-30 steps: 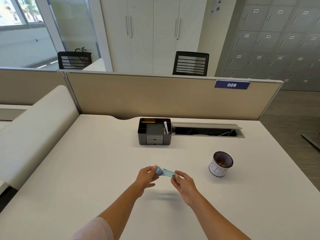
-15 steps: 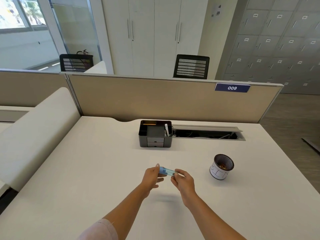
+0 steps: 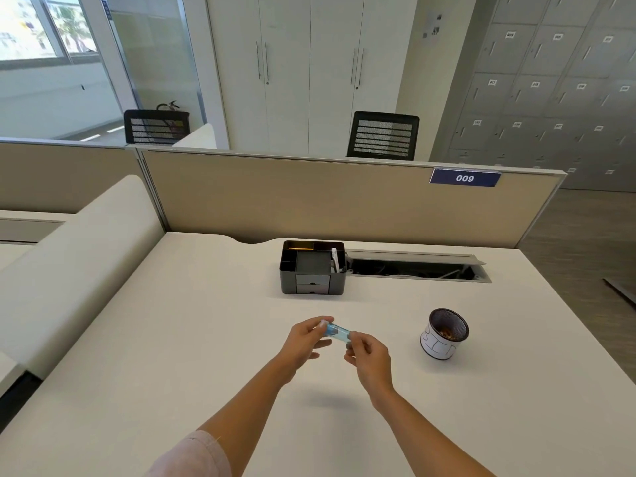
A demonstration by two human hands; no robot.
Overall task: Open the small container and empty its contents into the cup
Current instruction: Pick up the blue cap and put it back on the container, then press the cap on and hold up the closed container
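A small clear blue container (image 3: 338, 332) is held level above the white desk, between both my hands. My left hand (image 3: 305, 341) pinches its left end with fingertips. My right hand (image 3: 367, 352) grips its right end, which is hidden under the fingers. Whether its lid is on or off I cannot tell. The cup (image 3: 444, 333), black mesh with a white paper band, stands upright on the desk to the right of my hands, with something brownish inside.
A black desk organiser (image 3: 312, 268) stands at the back middle of the desk (image 3: 179, 339). Beside it to the right, a cable slot (image 3: 413, 268) lies open. A beige partition (image 3: 309, 197) closes the far edge, and a padded divider (image 3: 69, 270) runs along the left.
Both hands have kept hold of the container and stayed above the same part of the desk. The container now lies a little more level between the fingertips.
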